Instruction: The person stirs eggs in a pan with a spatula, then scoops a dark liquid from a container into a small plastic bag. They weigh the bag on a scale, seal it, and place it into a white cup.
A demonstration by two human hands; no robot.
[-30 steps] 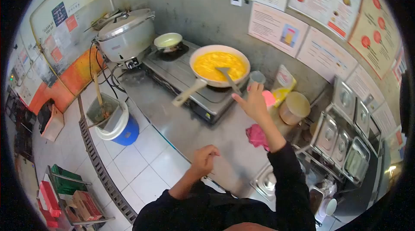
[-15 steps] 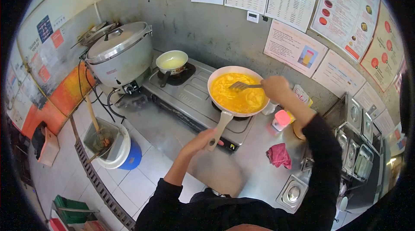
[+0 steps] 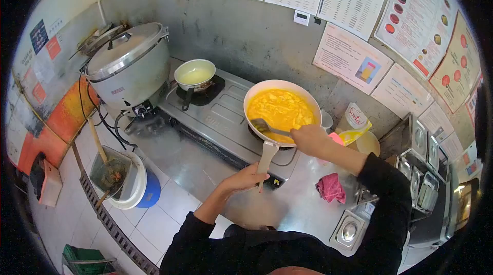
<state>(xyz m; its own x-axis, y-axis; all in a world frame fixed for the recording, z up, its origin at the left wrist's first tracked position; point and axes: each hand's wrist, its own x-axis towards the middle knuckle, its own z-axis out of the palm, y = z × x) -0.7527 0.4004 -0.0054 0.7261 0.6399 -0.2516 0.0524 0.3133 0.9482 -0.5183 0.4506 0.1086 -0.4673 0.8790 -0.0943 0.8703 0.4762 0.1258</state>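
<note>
Both grips are closed: left grip (image 3: 246, 178) holds the frying pan (image 3: 267, 151) by its handle end, right grip (image 3: 309, 140) the spatula (image 3: 260, 124), blade in soft egg (image 3: 282, 108) just beyond; pan likely front-heavy.

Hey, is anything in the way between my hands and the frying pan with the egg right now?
Nothing visible is in the way. The left hand grips the pan handle, and the right hand holds the spatula, its blade lying in the egg.

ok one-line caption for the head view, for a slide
Left hand holds the pan handle while the right hand holds a spatula in the yellow mixture.
</note>
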